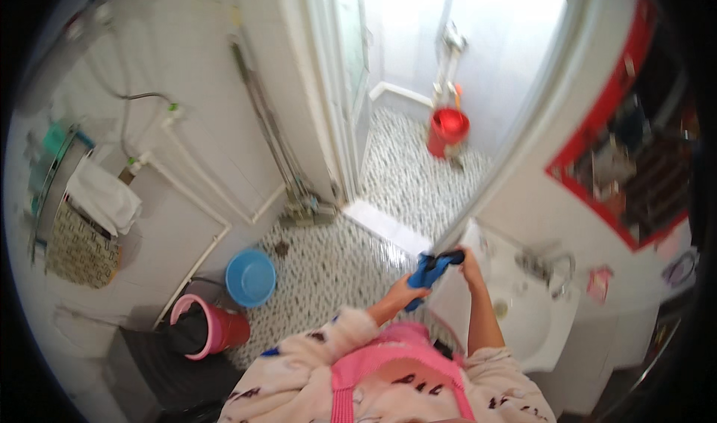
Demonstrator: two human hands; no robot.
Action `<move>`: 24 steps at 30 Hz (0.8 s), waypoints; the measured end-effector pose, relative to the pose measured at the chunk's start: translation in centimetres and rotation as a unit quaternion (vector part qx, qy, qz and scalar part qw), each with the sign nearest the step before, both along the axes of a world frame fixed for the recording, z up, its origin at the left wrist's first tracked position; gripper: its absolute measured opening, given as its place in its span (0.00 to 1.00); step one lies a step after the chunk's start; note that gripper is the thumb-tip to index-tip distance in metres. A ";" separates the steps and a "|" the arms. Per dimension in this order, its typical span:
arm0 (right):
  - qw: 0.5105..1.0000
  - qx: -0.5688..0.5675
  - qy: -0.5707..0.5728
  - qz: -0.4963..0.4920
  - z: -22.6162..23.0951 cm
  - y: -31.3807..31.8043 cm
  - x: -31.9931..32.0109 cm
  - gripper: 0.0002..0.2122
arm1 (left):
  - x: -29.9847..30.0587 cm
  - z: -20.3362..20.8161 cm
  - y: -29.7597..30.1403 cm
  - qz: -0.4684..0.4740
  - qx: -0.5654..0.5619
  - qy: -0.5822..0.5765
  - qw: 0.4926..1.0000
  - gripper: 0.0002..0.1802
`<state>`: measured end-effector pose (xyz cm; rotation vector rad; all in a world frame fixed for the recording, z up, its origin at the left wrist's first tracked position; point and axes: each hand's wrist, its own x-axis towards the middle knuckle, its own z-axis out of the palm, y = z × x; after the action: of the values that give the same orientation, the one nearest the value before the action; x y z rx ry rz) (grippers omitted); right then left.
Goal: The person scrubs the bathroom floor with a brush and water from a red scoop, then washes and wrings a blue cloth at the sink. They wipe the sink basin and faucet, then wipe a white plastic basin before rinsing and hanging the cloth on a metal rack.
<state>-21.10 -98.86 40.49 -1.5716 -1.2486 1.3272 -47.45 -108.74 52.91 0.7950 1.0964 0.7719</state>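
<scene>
Between my two hands is a bunched, soft-looking blue and black item [428,271]; blur keeps me from telling whether it is a cloth or a glove. My left hand [401,294] is closed on its lower blue part. At its dark upper end, my right hand [470,267] grips with bent fingers. Both hands are in front of my pink apron [366,365], beside the left edge of a white washbasin [534,318]. The basin has a metal tap [549,267].
A blue basin [251,278] and pink bucket [224,329] stand at the left. Mops [269,124] lean on the wall near a white door sill [388,229]. Beyond it is a red bucket [439,140]. A red-framed mirror [556,170] hangs right. White towel [112,195] hangs left.
</scene>
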 end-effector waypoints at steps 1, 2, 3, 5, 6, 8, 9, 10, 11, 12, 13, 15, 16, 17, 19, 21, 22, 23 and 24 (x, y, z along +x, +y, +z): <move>0.989 0.062 -0.063 0.118 2.3 2.6 -3.9 0.25 | -4.5 0.8 0.2 0.062 -0.027 -0.075 0.995 0.18; 0.920 0.065 -0.327 0.207 6.7 4.2 -9.1 0.25 | -9.6 1.0 0.3 0.132 -0.105 -0.157 0.973 0.17; 0.776 0.075 -0.572 0.255 11.2 4.9 -13.7 0.26 | -13.9 1.2 0.2 0.188 -0.179 -0.250 0.933 0.16; 0.814 0.066 -0.507 0.277 11.7 10.8 -12.8 0.28 | -18.5 1.8 0.9 0.277 -0.172 -0.347 0.879 0.16; 0.707 0.123 -0.634 0.287 12.8 13.4 -16.0 0.25 | -22.1 0.6 0.2 0.326 -0.165 -0.394 0.844 0.17; 0.576 0.238 -0.745 0.235 15.3 19.8 -18.0 0.21 | -26.6 1.0 -0.3 0.409 -0.147 -0.450 0.780 0.18; 0.568 0.307 -0.738 0.198 16.9 24.3 -18.3 0.18 | -28.1 1.9 -0.4 0.425 -0.138 -0.478 0.756 0.17; 0.578 0.350 -0.716 0.174 19.8 25.8 -22.5 0.10 | -30.2 2.2 -2.0 0.464 -0.135 -0.475 0.735 0.16; 0.568 0.405 -0.700 0.153 24.6 26.6 -27.0 0.09 | -32.2 2.7 -3.1 0.506 -0.128 -0.473 0.710 0.16; 0.599 0.362 -0.693 0.176 30.0 29.7 -29.4 0.14 | -33.4 2.8 -3.2 0.523 -0.117 -0.477 0.697 0.18; 0.580 0.443 -0.672 0.126 34.4 33.0 -30.1 0.20 | -34.2 2.6 -2.7 0.531 -0.110 -0.485 0.686 0.19; 0.524 0.574 -0.625 0.072 45.2 35.0 -35.9 0.22 | -35.9 3.4 -2.7 0.569 -0.112 -0.491 0.650 0.21; 0.484 0.635 -0.601 0.025 49.6 36.6 -38.1 0.24 | -36.2 4.2 -2.5 0.582 -0.121 -0.497 0.632 0.20; 0.499 0.664 -0.556 0.008 53.6 37.8 -41.0 0.24 | -37.1 4.6 -2.1 0.601 -0.126 -0.500 0.611 0.20; 0.515 0.696 -0.500 -0.023 62.3 38.6 -45.2 0.24 | -38.2 2.9 -0.9 0.619 -0.092 -0.504 0.595 0.19; 0.467 0.758 -0.453 -0.056 69.1 39.4 -48.5 0.22 | -38.4 3.4 0.3 0.645 -0.067 -0.512 0.563 0.19; 0.419 0.776 -0.462 -0.095 72.0 40.4 -49.7 0.21 | -38.8 3.7 1.1 0.658 -0.061 -0.513 0.547 0.19; 0.367 0.790 -0.473 -0.132 74.8 41.2 -50.8 0.20 | -38.9 3.7 1.9 0.669 -0.058 -0.517 0.530 0.19; 0.345 0.794 -0.475 -0.160 77.4 42.2 -51.9 0.19 | -38.9 3.7 2.6 0.683 -0.053 -0.520 0.511 0.19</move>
<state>-73.01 -56.71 117.93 -0.6064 -1.5957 -1.3633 -86.35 -106.15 56.63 -0.9435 0.3676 2.0815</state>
